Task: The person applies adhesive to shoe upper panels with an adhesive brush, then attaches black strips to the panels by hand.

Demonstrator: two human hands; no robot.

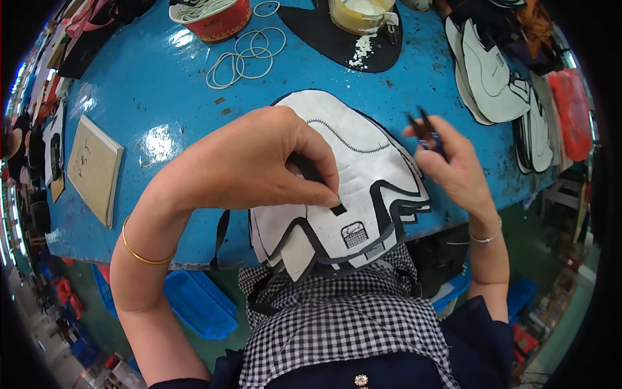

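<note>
A stack of white shoe-upper pieces (350, 168) with black edging and dark stitching lies at the table's front edge, reaching over it toward my lap. My left hand (253, 159) is above the pieces, thumb and fingers pinched together on a narrow black strip (338, 209). The strip's end shows just past the fingertips, against the top piece; part of it is hidden in the hand. Beside the stack on the right, my right hand (457, 168) is closed round small thread snips (427, 137) with blue handles. Their dark blades point away from me, apart from the pieces.
On the blue table (175, 84) lie pale rubber bands (243, 58) near a red tub (214, 23). A yellowish pot (359, 16) stands on a black sheet with white crumbs. More white pieces (492, 74) lie far right; a notebook (94, 172) lies left. Blue baskets (197, 305) sit below.
</note>
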